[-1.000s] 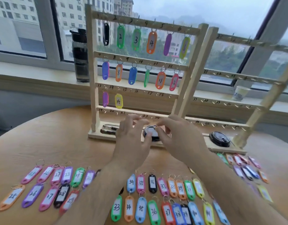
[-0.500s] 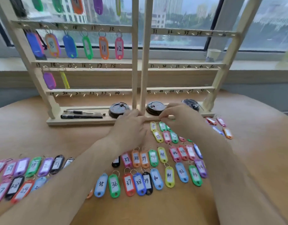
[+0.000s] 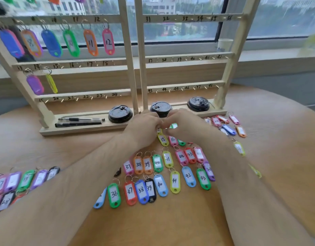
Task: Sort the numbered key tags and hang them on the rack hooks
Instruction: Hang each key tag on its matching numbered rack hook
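Two wooden racks stand side by side, the left rack (image 3: 128,55) and the right rack (image 3: 229,55), with numbered hooks. Tags 8 to 12, such as the pink tag 12 (image 3: 108,41), hang on the left rack's upper bar. A purple tag (image 3: 35,84) and a yellow tag (image 3: 51,83) hang one bar lower. My left hand (image 3: 144,129) and my right hand (image 3: 186,126) meet fingertip to fingertip just before the rack base, above yellow tag 15 (image 3: 163,139) and pink tag 16 (image 3: 173,140). A green tag (image 3: 174,125) peeks out at my right fingertips, which pinch it. My left fingertips are hidden.
Rows of tags 36 to 44 (image 3: 160,185) lie on the round wooden table (image 3: 277,157) between my forearms. More tags (image 3: 20,183) lie at the left and more (image 3: 229,127) at the right. Three black lids (image 3: 120,113) and two pens (image 3: 78,121) rest on the rack bases.
My view swung right and down from the left rack to the join of both racks. Both hands left the black lid and came together low over the tags before the base.
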